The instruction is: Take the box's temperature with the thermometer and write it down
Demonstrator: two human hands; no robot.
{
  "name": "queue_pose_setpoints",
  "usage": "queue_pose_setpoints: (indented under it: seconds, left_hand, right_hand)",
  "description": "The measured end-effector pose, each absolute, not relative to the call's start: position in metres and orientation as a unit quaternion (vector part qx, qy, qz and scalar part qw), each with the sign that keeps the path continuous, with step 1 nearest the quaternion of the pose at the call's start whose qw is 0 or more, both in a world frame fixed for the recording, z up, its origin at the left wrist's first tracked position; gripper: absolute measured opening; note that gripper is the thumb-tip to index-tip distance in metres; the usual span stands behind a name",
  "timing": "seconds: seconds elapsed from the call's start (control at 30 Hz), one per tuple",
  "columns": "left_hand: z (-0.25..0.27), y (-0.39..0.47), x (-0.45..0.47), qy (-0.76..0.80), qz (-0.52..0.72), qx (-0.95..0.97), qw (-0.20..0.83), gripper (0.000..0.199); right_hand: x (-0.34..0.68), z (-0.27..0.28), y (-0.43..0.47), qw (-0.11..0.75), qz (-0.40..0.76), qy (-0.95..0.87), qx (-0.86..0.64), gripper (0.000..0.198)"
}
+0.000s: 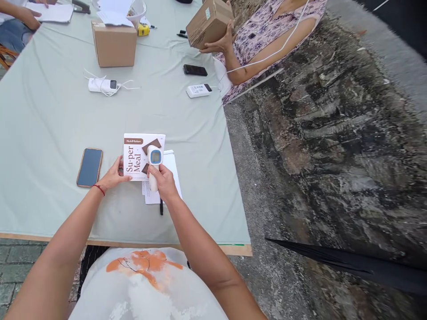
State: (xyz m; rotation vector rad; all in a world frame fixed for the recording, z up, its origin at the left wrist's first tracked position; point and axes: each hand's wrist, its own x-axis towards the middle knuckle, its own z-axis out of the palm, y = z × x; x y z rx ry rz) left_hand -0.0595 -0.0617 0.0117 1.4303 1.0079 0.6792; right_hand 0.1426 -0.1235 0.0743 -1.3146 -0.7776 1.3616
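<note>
Box (pixel 138 156): flat on the table (pixel 50 111), on some papers (pixel 173 171), near the front edge.
Left hand (pixel 113 175): fingers loosely open, touching the box's left side.
Right hand (pixel 163 180): fingers closed around a white scanner (pixel 154 162), held over the box.
Phone (pixel 89 167): just left of the box.

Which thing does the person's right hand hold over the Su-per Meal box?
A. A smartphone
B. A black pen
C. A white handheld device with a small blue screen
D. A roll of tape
C: the right hand grips a white handheld device whose blue screen sits above the Su-per Meal box, steadied by the left hand.
</note>
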Motion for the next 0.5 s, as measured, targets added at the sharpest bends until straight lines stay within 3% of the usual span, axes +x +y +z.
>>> queue_pose_setpoints:
  seconds: [0.17, 0.5]
  left_hand:
    - [0.024, -0.059, -0.055, 0.463, 0.250, 0.546, 0.652, 0.079]
    - [0.044, -0.051, -0.046, 0.437, 0.362, 0.523, 0.636, 0.084]
  right_hand:
    - [0.148, 0.086, -0.147, 0.518, 0.587, -0.336, -0.524, 0.042]
    - [0.174, 0.121, -0.215, 0.500, 0.566, -0.370, -0.542, 0.038]
